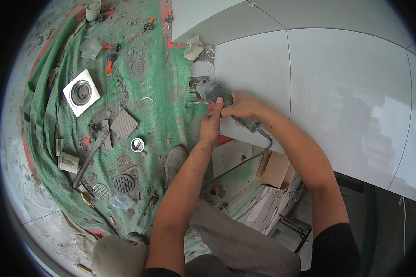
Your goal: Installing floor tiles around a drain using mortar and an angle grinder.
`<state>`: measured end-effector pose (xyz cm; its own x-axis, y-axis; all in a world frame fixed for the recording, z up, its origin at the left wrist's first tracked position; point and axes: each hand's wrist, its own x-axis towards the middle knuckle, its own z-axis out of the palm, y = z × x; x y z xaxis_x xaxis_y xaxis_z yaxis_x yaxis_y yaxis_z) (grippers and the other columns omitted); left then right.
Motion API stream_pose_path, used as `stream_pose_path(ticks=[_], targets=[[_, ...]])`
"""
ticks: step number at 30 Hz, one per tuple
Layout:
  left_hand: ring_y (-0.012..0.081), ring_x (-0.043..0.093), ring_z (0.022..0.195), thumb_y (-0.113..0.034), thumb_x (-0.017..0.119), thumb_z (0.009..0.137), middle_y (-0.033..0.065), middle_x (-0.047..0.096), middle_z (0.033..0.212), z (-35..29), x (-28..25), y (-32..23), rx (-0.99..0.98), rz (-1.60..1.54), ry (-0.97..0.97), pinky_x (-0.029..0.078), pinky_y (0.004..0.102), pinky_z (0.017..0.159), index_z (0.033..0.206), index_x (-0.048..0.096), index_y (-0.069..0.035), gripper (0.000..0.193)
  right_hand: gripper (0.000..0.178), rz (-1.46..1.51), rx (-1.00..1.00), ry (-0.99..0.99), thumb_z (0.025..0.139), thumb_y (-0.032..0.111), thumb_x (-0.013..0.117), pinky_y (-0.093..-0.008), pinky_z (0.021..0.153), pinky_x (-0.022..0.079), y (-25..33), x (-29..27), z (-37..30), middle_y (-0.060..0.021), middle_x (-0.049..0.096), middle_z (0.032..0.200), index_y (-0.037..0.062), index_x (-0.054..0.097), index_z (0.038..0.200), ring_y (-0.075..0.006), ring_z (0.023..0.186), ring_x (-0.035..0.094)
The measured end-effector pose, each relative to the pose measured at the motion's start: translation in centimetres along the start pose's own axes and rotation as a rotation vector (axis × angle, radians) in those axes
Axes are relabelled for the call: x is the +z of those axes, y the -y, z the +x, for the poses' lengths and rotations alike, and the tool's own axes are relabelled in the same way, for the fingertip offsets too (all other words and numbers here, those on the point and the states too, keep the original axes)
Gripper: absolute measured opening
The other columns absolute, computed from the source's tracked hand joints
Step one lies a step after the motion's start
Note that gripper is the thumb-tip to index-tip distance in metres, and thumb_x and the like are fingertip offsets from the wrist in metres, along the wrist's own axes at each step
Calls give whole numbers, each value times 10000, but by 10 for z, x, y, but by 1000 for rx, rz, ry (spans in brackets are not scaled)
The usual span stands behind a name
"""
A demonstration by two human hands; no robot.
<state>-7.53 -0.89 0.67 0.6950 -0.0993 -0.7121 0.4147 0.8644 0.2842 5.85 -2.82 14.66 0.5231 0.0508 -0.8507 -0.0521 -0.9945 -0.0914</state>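
Note:
An angle grinder (215,93) with a grey metal head and a dark body sits low against the pale tiled wall. My right hand (244,105) wraps round its body from the wall side. From below, my left hand (211,124) grips it too, with the thumb stretched along the body. The grinder's head points up and left, over a small gap at the foot of the tiles. Its disc is mostly hidden by the head. A power cord (266,144) leaves the rear end and loops down past my left forearm.
Dusty green sheeting (159,120) covers the floor. On it lie a square metal drain (91,99), a striped tile piece (124,123), a round grate (123,183), a hammer (93,157) and several orange-handled clips. A cardboard box (273,168) stands at the right. Large glossy tiles (346,97) face the wall.

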Motion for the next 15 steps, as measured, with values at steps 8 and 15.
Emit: stream_pose_path(ticks=[8,15], targets=[[170,637,885,-827,674,988,65,752,987,-2,4,-2,-5,-25,15,493,317,815,1020,835,-13,830,333,-38,30,92,828,188,855,-393,450,507,-5,-5,8,-117,662,806,-10,667,1019,-226,576,655],[129,542,725,-841,676,979,0,648,853,-2,3,-3,-7,-37,33,413,310,632,962,772,-82,765,402,-25,-23,20,735,249,865,-445,497,547,-11,-3,12,-153,701,769,-86,715,899,-270,596,699]])
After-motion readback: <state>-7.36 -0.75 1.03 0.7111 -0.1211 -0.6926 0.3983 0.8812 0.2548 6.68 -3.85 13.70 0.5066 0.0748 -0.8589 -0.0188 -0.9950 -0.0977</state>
